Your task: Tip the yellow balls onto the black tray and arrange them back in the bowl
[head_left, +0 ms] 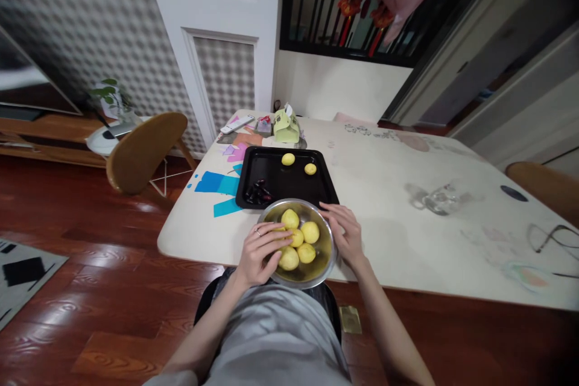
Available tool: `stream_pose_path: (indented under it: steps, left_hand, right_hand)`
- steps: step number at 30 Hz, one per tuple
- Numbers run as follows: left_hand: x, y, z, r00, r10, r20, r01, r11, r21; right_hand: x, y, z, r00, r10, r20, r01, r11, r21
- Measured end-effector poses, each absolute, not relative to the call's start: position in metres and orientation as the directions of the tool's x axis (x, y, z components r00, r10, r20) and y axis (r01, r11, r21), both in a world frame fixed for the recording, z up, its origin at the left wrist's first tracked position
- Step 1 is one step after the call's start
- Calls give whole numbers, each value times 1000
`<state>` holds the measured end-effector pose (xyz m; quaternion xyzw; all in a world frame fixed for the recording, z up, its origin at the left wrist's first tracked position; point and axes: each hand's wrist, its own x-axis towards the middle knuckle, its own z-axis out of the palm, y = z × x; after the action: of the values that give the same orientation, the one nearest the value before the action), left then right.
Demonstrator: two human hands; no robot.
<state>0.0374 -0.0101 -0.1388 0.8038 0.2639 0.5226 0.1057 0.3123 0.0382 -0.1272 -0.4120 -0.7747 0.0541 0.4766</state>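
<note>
A shiny metal bowl [327,262] stands at the near edge of the table, with several yellow lemons [310,232] inside. My left hand [261,251] reaches over its left rim, fingers stretched across the lemons and thumb apart; one lemon lies partly hidden under the fingers. Along the bowl's right rim, my right hand [346,232] is loosely curved with its fingers extended; whether it presses on the rim I cannot tell. Just beyond is a black baking tray [289,184]. Two lemons [288,159] lie in its far part, and small dark purple fruits [258,193] are heaped in its near left corner.
On the white table [380,241], a green tissue box [286,126] and a white remote control [237,125] sit behind the tray. A clear glass [441,199] and eyeglasses [554,238] are to the right. A wooden chair [147,154] stands at the left.
</note>
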Motion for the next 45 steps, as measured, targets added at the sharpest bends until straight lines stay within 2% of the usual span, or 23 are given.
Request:
stream_pose_path:
  steps: [4, 11, 18, 22, 28, 31, 34, 38, 45]
  left_hand:
    - [38, -10, -139, 306, 531, 790, 305, -841, 447]
    - [39, -10, -138, 304, 527, 794, 306, -843, 443]
    - [38, -10, -140, 313, 534, 786, 309, -839, 447]
    - [38, -10, -139, 314, 536, 784, 308, -839, 450]
    - [38, -10, -138, 315, 534, 784, 312, -839, 446]
    - [38, -10, -137, 316, 534, 784, 319, -838, 443]
    - [38, -11, -136, 312, 538, 783, 323, -835, 445]
    - [38, -11, -137, 318, 550, 772, 329, -828, 454]
    - [37, -10, -136, 313, 548, 776, 332, -828, 451]
  right_hand:
    - [316, 73, -120, -253, 729, 636, 668, 607, -430]
    - [314, 149, -121, -455, 736, 502, 787, 596, -160]
    - [302, 207, -130, -506, 779, 371, 840, 543, 6]
    - [297, 219, -133, -500, 792, 350, 856, 514, 59]
    - [299, 208, -126, -473, 797, 376, 869, 493, 49]
    - [300, 183, -118, -492, 754, 436, 841, 540, 14]
    - [298, 146, -106, -498, 691, 524, 789, 612, -56]
    - [292, 86, -92, -443, 680, 584, 742, 644, -186]
    - [280, 26, -97, -419, 723, 549, 687, 648, -329]
